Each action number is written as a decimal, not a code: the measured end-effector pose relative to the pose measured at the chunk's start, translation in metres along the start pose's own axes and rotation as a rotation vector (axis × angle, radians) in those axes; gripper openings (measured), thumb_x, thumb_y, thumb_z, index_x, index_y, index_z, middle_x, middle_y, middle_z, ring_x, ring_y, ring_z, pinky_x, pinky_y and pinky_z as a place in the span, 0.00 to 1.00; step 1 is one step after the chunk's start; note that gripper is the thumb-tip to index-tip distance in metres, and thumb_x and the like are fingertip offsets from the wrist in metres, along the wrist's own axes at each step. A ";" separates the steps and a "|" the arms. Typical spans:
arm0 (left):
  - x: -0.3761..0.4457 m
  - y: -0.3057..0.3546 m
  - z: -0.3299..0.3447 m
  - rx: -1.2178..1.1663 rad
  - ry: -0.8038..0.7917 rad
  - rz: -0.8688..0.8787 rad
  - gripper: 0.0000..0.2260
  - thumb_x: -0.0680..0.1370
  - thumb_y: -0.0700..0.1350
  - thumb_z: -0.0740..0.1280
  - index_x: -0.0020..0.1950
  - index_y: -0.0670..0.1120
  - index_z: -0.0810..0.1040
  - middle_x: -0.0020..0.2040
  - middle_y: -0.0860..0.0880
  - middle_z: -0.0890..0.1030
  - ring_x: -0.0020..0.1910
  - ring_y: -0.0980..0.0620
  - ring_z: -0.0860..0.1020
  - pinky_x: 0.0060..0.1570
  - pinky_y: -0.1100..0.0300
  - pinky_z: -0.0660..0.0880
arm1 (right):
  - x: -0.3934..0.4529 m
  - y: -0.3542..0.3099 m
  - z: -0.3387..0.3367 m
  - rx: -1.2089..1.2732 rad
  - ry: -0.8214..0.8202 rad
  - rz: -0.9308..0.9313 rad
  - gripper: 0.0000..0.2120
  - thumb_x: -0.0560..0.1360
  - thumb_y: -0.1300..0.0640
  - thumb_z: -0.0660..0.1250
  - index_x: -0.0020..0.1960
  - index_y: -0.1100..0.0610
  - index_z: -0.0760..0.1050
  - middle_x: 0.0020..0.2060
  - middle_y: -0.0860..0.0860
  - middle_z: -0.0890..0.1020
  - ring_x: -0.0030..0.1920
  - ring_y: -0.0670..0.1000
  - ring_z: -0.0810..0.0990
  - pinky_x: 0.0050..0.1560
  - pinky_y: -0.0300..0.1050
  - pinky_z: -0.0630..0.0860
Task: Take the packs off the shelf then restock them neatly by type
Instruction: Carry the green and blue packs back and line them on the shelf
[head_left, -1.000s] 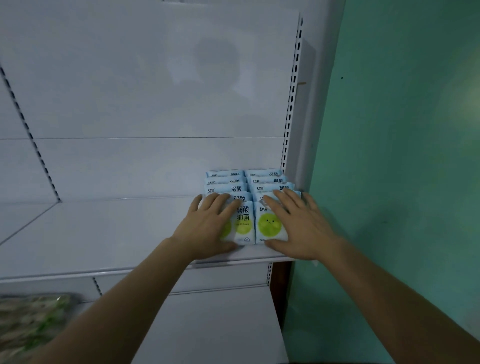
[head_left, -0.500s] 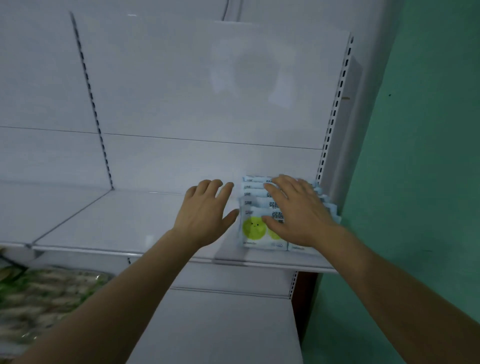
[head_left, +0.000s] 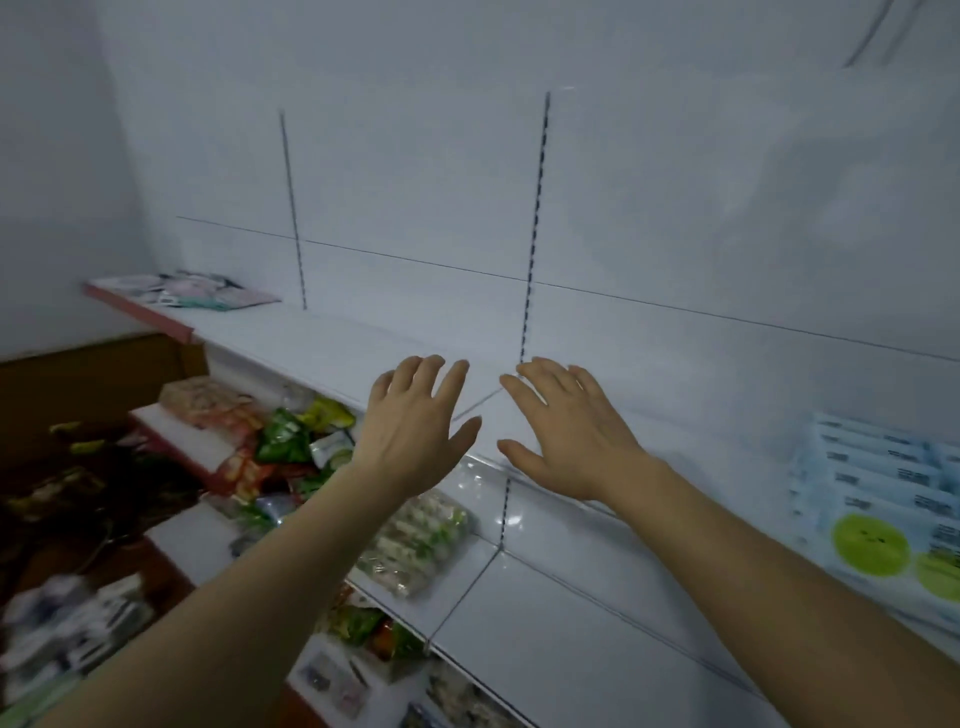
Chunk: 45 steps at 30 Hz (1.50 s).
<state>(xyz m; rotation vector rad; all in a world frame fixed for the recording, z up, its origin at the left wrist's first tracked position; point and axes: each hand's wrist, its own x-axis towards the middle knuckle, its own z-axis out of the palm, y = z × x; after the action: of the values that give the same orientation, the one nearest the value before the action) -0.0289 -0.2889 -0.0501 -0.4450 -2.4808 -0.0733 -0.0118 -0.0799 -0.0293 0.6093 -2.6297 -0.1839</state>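
Note:
Light blue packs with green round faces (head_left: 878, 499) stand in neat rows at the far right end of the white shelf (head_left: 571, 405). My left hand (head_left: 413, 426) and my right hand (head_left: 566, 431) hover side by side over the bare middle of that shelf, fingers spread, holding nothing. Both are well left of the blue packs. At the shelf's far left end lies a flat pile of pink and teal packs (head_left: 197, 291).
Lower shelves at left carry mixed snack bags: green bags (head_left: 291, 431), an orange-red pack (head_left: 218, 410), a clear bag of green-white sweets (head_left: 415, 540). Blurred white packs (head_left: 67, 629) sit at bottom left. A brown cardboard box (head_left: 88, 374) stands at the left.
Both hands have left the blue packs and my view has swung left. The packs now stand at the right edge, and the hands hang over the bare shelf.

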 end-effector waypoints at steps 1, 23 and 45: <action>-0.005 -0.020 -0.004 0.020 -0.006 -0.030 0.31 0.81 0.63 0.54 0.79 0.49 0.58 0.76 0.44 0.66 0.74 0.41 0.63 0.72 0.43 0.63 | 0.014 -0.015 0.001 0.010 0.003 -0.026 0.37 0.78 0.35 0.51 0.81 0.53 0.52 0.80 0.55 0.57 0.80 0.56 0.51 0.78 0.59 0.49; -0.201 -0.425 0.001 0.284 -0.249 -0.662 0.32 0.80 0.65 0.55 0.80 0.53 0.54 0.78 0.47 0.62 0.77 0.43 0.58 0.75 0.43 0.58 | 0.300 -0.419 0.128 0.249 -0.080 -0.614 0.36 0.79 0.36 0.55 0.81 0.51 0.50 0.80 0.53 0.55 0.79 0.55 0.50 0.78 0.60 0.51; -0.139 -0.729 0.221 0.217 -0.533 -0.763 0.32 0.80 0.65 0.57 0.79 0.52 0.55 0.77 0.48 0.63 0.77 0.44 0.58 0.76 0.43 0.55 | 0.612 -0.561 0.383 0.298 -0.368 -0.731 0.37 0.78 0.36 0.57 0.80 0.52 0.51 0.78 0.53 0.59 0.78 0.56 0.53 0.76 0.60 0.55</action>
<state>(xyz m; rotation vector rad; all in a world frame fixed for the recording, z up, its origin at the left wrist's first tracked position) -0.2893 -0.9829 -0.2734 0.6734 -2.9908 0.0141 -0.4576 -0.8432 -0.2639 1.7753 -2.6574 -0.1249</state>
